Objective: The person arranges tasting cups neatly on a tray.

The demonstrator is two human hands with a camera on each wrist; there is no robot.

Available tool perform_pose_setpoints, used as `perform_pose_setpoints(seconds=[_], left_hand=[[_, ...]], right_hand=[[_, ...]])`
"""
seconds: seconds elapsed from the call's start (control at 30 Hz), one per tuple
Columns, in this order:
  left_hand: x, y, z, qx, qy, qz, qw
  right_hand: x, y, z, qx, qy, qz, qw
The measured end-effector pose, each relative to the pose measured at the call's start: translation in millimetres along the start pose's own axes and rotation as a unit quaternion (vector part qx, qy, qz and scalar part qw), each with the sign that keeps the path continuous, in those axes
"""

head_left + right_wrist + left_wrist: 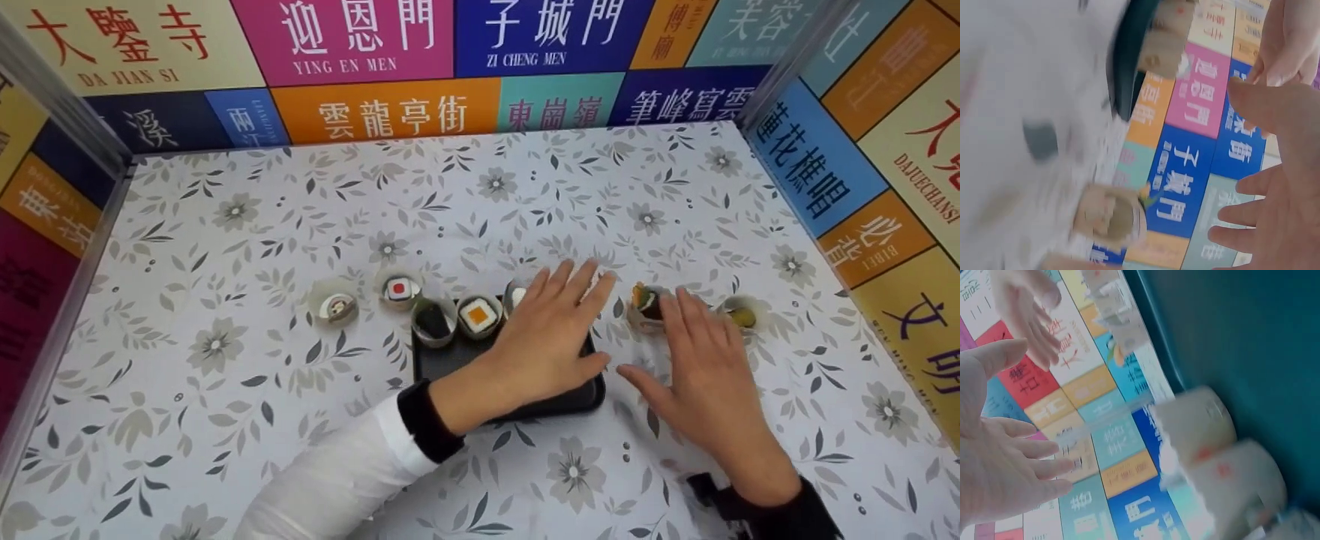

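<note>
Flower-print table (285, 225): black tray (444, 364), sushi cups (335, 306) either side

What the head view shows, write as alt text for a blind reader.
A person's left hand spreads over a black rectangular tray bearing small, pale, round cups of sushi-like pieces; the right hand is near two more such cups. Two others stand left of the tray, on a white tablecloth printed with grey flowers.

Head cam looking forward-down over desk (285, 225); wrist cams sitting close, tilted, one facing past left hand (1005, 458), one past right hand (1286, 191), both sharing tray (442, 361) and lettered wall (1185, 180).
</note>
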State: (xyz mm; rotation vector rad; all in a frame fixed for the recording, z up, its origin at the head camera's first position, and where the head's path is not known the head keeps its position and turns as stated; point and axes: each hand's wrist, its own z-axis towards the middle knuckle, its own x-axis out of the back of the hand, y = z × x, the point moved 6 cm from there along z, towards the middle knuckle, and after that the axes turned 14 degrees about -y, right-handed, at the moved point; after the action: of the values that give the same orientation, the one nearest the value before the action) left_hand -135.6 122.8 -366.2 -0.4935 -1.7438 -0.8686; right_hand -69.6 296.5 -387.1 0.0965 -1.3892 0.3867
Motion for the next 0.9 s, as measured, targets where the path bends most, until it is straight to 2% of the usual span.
perform_pose_setpoints(seconds=[0.13,0.23,0.3,0.4,0.57,0.67,0.77,0.9], left_hand=[[-5.4,8.9,21.0,0.003,-0.029,-0.032,0.9991],[-11.0,10.1,38.8,0.011,-0.047,-0.078,0.9958],[-15.5,9.9,49.6,0.020,-0.059,-0.101,0.9930],[-21.2,10.0,64.3,0.036,-0.072,-0.112,0.9904],[-28.2,12.9,84.9,0.058,-0.082,-0.142,0.9847],[-31.6,17.2,95.0,0.063,-0.087,-0.174,0.9789],[-33.9,20.5,103.1,0.069,-0.081,-0.201,0.9738],[-36.3,22.4,112.7,0.086,-0.071,-0.217,0.9698]], right_hand=[[11.9,27,11,-0.036,-0.049,0.033,0.998],[16.0,46,22,-0.067,-0.111,0.063,0.990],[15.5,55,29,-0.085,-0.159,0.077,0.981],[10.7,66,40,-0.105,-0.230,0.094,0.963],[-3.2,77,50,-0.134,-0.343,0.129,0.921],[-7.9,79,54,-0.127,-0.368,0.142,0.910],[-11.6,79,58,-0.110,-0.370,0.145,0.911],[-16.3,82,60,-0.108,-0.373,0.148,0.910]])
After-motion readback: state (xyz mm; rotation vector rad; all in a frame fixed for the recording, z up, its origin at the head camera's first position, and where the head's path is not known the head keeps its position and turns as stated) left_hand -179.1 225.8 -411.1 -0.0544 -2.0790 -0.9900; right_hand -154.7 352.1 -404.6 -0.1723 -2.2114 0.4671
